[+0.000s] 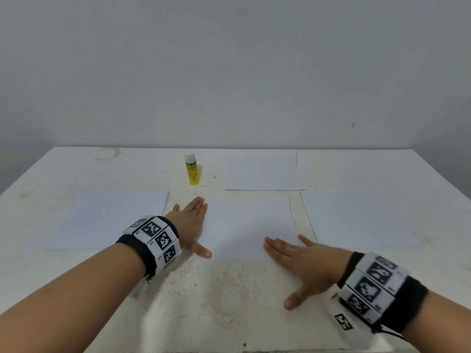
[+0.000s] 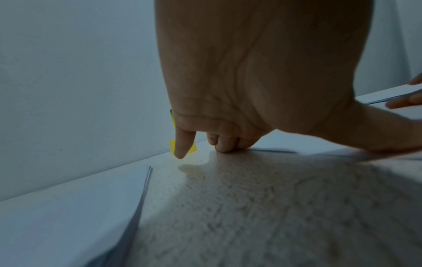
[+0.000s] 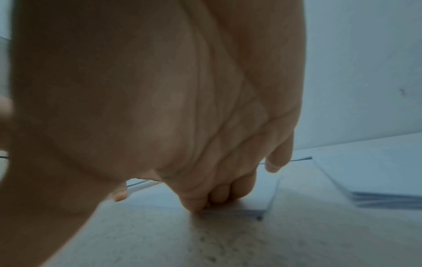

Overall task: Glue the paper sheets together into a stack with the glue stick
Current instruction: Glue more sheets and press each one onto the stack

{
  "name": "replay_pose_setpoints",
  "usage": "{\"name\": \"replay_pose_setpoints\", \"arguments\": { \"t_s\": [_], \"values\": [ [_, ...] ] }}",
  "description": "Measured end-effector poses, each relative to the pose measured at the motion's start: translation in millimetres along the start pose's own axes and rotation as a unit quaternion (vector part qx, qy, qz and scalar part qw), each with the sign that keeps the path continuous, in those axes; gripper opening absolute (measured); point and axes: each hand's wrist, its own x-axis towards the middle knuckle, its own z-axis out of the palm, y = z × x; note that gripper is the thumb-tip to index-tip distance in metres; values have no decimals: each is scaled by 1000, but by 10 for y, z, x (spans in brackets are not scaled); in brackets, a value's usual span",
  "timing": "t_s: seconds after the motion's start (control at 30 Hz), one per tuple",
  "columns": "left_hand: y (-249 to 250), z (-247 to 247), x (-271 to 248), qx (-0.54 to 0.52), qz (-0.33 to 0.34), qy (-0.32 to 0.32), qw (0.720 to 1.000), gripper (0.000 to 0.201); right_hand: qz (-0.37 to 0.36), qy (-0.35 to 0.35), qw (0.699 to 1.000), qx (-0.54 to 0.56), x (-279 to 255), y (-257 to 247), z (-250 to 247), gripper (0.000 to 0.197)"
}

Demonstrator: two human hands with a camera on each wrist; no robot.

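A white sheet (image 1: 244,225) lies in the middle of the table. My left hand (image 1: 190,220) lies flat on its left edge with straight fingers, thumb spread toward me. My right hand (image 1: 293,253) lies flat on its near right corner, fingers straight and thumb out over the bare table. A yellow glue stick (image 1: 191,168) with a white cap stands upright behind the left hand, a little apart; the left wrist view shows a sliver of the glue stick (image 2: 193,147) behind the fingers. More white paper lies at the left (image 1: 109,217), back (image 1: 262,171) and right (image 1: 362,220).
The worn off-white table (image 1: 216,289) ends at a plain grey wall (image 1: 229,72) behind. The left paper (image 2: 68,213) shows several sheet edges in the left wrist view, and the right pile (image 3: 376,173) does in the right wrist view.
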Motion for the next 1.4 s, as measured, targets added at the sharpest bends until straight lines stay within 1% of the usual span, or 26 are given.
{"name": "replay_pose_setpoints", "arguments": {
  "t_s": [0.1,0.17,0.2,0.23,0.27,0.3,0.33,0.37,0.4,0.43,0.47,0.5,0.53,0.57,0.63,0.67,0.73,0.77,0.83,1.03,1.17,1.23,1.33,1.4],
  "values": [
    [-6,-2,-9,0,-1,-3,1000,129,20,-28,999,21,-144,144,79,143],
    [-5,1,-8,2,-1,-3,1000,129,32,-47,998,23,-248,187,92,146],
    [-3,1,-5,4,-1,-3,1000,129,42,-56,997,26,-296,184,60,144],
    [0,3,-1,7,-1,-2,1000,129,58,-55,996,30,-332,176,5,138],
    [3,3,2,10,-2,-2,1000,129,79,-36,996,37,-333,180,-68,126],
    [4,3,4,12,-2,-3,1000,128,101,15,993,53,-307,191,-162,104],
    [6,2,7,12,-2,-3,1000,128,113,105,984,86,-249,227,-273,75],
    [8,4,7,10,-2,-4,1000,128,122,204,963,129,-151,278,-373,47],
    [8,6,9,6,-2,-6,1000,128,129,285,934,172,-38,325,-466,29],
    [6,11,11,3,-2,-7,1000,128,137,337,908,209,97,376,-541,20],
    [2,15,14,0,-2,-7,1000,128,150,365,886,243,222,416,-602,15],
    [-3,19,16,-2,-2,-7,1000,128,170,379,867,274,348,449,-650,13],
    [-8,23,20,-4,-2,-7,1000,128,197,382,853,296,479,488,-676,13],
    [-13,27,24,-5,-2,-7,1000,128,230,377,844,304,592,516,-699,15],
    [-18,31,29,-5,-1,-6,1000,129,276,353,846,289,734,557,-708,15],
    [-20,35,31,-6,0,-6,1000,129,281,343,852,279,762,577,-708,12],
    [-25,41,26,-15,2,-6,1000,129,259,333,871,251,718,597,-714,11],
    [-29,45,23,-19,3,-6,1000,129,239,328,885,230,671,604,-707,15],
    [-33,46,22,-20,3,-8,1000,129,206,314,905,200,572,609,-677,27],
    [-27,37,15,-18,5,-8,1000,130,149,261,943,144,444,628,-555,69],
    [-29,37,11,-16,3,-13,1000,135,120,249,949,149,402,649,-470,85],
    [-34,40,11,-19,4,-11,1000,131,111,235,955,144,395,646,-468,94],
    [-30,44,15,-13,4,-11,1000,128,108,224,959,133,383,633,-453,102],
    [-30,43,18,-9,4,-12,1000,128,112,206,964,127,380,627,-431,113]
  ]
}}
